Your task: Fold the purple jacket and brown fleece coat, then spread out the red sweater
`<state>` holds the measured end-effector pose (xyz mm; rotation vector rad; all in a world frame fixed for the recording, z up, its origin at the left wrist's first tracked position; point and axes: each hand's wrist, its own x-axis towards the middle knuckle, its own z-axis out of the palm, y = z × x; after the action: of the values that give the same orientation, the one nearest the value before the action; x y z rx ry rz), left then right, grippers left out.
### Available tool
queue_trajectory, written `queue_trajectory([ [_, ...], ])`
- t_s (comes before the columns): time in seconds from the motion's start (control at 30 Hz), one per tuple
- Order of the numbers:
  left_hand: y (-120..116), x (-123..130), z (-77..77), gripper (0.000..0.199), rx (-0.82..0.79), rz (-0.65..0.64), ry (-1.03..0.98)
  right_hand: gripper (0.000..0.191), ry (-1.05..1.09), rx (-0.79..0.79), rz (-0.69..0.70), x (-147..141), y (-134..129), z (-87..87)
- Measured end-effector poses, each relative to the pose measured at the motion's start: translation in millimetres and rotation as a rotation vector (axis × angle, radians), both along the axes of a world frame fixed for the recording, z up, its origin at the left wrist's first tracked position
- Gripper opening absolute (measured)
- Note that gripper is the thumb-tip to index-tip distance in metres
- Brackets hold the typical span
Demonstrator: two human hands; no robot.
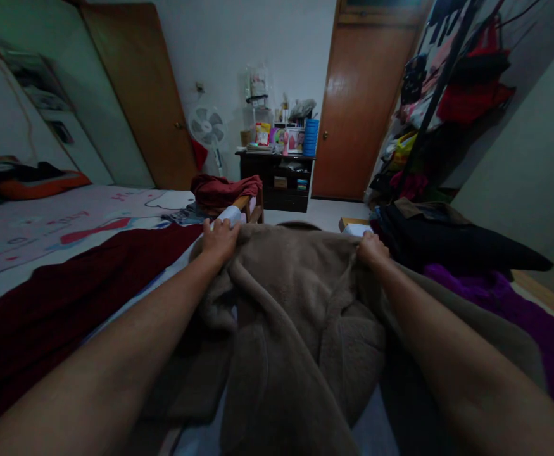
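Note:
A brown fleecy coat point(290, 272) stretches between my two hands, its near part hanging down toward me in folds. My left hand point(220, 239) grips the coat's far left corner, fingers curled over the edge. At the far right corner, my right hand point(372, 248) is closed on the cloth. Both arms reach straight forward. A sleeve or flap of the coat droops below each hand. What lies under the coat is mostly hidden.
Left is a bed with a patterned sheet point(87, 212) and a dark red cloth point(100, 266). A reddish garment point(226, 192) drapes over a wooden frame. Dark folded clothes point(447, 234) and a purple garment point(476, 285) lie right. A black cabinet point(274, 183) and fan point(207, 126) stand behind.

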<state>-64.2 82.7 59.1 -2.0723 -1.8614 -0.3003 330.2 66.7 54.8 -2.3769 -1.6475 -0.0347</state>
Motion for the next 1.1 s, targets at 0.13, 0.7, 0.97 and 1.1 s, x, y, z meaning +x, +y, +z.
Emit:
queue_trajectory([
  [0.13,-23.2,48.1,-7.7,0.05,-0.197,-0.268,0.025,0.045,-0.058,-0.164,0.19,-21.9,-2.1,-12.0],
  [0.7,-192.7,78.8,-21.5,0.039,-0.668,-0.771,-0.201,0.024,0.011,-0.34,0.921,-99.8,-164.6,0.9],
  [0.97,-200.6,10.8,-52.5,0.069,-0.216,0.18,-0.308,0.028,-0.287,-0.395,0.629,-64.8,-217.5,12.4],
  [1.1,-215.7,3.8,-73.5,0.1,-0.378,0.313,-0.301,0.024,-0.277,-0.413,0.679,-79.6,-240.1,0.7],
])
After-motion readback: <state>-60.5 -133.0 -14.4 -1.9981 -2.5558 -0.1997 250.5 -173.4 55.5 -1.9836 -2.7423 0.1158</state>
